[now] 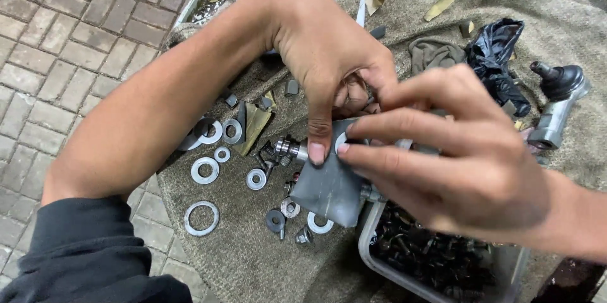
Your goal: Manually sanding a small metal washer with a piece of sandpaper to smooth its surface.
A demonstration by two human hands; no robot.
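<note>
Right up close to the lens, our right hand (465, 164) comes in from the right with thumb and forefinger pinched on a small pale washer (342, 142), pressing it flat against the top of a grey rubber piece (329, 186). Our left hand (329, 69) reaches over from above, curled shut on the same bundle, its thumb tip clamped down on the rubber right beside the washer. So both hands are gripping; neither is open.

That rubber piece hangs between the hands, above the burlap cloth (253, 252) and touching the rim of the clear plastic tub (373, 252) of dark bolts. A short metal stub (288, 147) pokes out to the left of the left thumb; we can't tell whether it goes through the rubber.

Our take on doing this bit well: keep the left thumb as the anchor, keep the washer square on the rubber, and work over the cloth so a slip lands somewhere findable.

Loose washers (202, 218) lie scattered on the cloth to the left, well apart from the hands. A ball joint (559, 97) sits far right, near a black plastic bag (496, 56).
</note>
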